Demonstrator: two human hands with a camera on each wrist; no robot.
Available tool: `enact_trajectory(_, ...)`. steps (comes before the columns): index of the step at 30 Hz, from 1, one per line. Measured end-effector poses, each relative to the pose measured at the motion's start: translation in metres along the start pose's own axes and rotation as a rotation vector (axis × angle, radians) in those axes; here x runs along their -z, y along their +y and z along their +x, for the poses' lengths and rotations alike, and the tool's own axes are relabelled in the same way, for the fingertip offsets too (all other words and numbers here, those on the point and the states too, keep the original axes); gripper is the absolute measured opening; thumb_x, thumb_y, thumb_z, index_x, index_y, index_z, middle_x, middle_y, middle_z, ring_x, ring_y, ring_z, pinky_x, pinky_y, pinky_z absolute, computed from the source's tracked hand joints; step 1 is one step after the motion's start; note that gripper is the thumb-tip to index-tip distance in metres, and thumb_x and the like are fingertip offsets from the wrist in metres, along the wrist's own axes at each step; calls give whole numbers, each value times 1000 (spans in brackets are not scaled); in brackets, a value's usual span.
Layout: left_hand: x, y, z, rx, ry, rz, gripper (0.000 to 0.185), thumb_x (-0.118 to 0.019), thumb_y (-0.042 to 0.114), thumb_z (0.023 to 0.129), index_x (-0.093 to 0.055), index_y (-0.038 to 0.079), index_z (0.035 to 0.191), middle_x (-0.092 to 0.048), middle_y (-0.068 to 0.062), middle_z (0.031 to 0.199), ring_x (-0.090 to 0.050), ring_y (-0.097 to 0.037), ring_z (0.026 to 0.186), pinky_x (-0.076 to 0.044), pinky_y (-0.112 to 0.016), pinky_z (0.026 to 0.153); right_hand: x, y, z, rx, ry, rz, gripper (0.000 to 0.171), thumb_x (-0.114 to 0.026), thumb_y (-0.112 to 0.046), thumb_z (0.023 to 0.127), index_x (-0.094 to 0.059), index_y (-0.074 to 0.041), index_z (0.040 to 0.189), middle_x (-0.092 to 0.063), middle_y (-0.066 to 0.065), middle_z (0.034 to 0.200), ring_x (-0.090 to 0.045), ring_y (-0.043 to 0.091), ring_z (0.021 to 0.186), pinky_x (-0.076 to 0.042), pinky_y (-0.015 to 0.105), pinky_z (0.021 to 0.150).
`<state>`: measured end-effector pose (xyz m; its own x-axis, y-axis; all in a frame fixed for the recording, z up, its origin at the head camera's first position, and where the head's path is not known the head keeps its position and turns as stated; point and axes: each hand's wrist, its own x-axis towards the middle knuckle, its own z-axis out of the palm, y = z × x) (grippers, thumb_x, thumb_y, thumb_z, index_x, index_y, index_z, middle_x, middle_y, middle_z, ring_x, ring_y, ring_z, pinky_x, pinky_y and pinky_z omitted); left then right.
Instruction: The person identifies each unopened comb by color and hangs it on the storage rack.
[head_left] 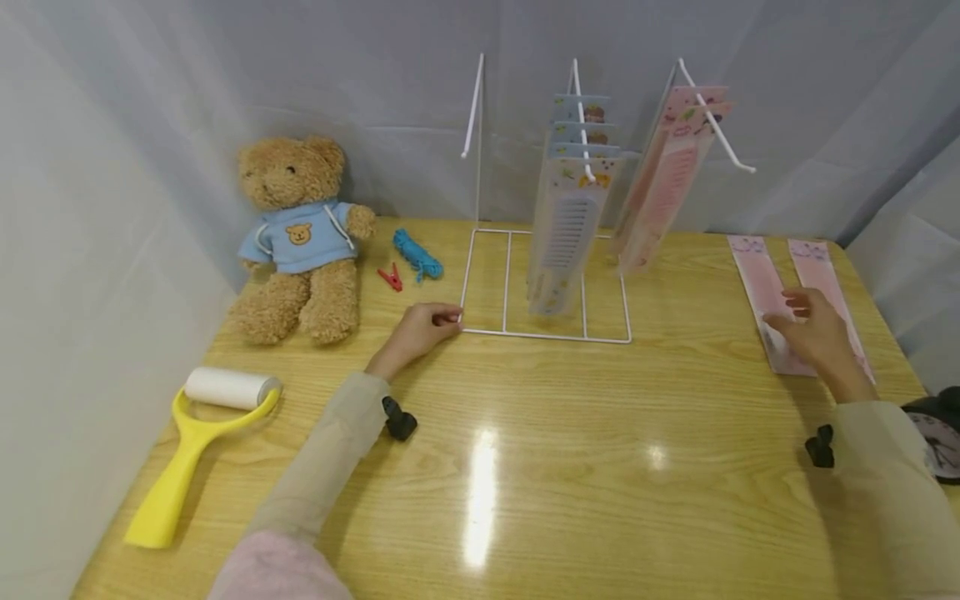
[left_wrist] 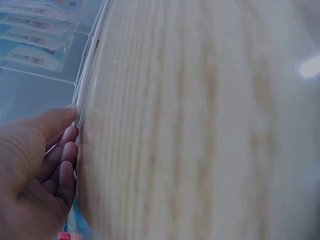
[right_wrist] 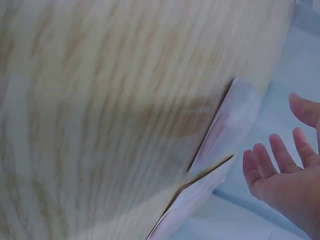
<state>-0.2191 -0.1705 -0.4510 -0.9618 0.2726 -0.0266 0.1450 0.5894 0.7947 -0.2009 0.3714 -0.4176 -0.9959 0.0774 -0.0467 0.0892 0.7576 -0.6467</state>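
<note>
My left hand pinches the front left corner of a white wire display rack; the left wrist view shows thumb and fingertips at the wire. Several blue-topped packaged combs hang on the rack's middle hook. Pink packaged combs hang from its right hook, while the left hook carries nothing. My right hand, fingers spread and relaxed, is over two pink comb packs lying flat on the right: a nearer-left pack and a right pack. The right wrist view shows this hand apart from them, holding nothing.
A teddy bear in a blue top sits at the back left, beside blue cord and a red clothespin. A yellow-handled lint roller lies at the left edge. A dark clock stands by the right forearm.
</note>
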Motion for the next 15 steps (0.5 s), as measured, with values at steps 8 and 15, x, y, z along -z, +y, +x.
enact_trajectory(8,0,0,0,12,-7,6,32,-64,8,90,-63,-7,119,-68,-22,104,-64,-30,94,-52,-37,83,1,11,4,-72,-83,-70,75,-58,-29,94,-18,13,143,-27,42,136,-33,54,118,-42,54,82)
enact_trajectory(15,0,1,0,17,-7,8,33,-64,9,90,-63,-7,119,-68,-22,104,-64,-30,94,-52,-37,84,-1,12,9,-75,-95,-156,74,-61,-28,93,-22,13,141,-27,45,130,-26,61,118,-24,70,94)
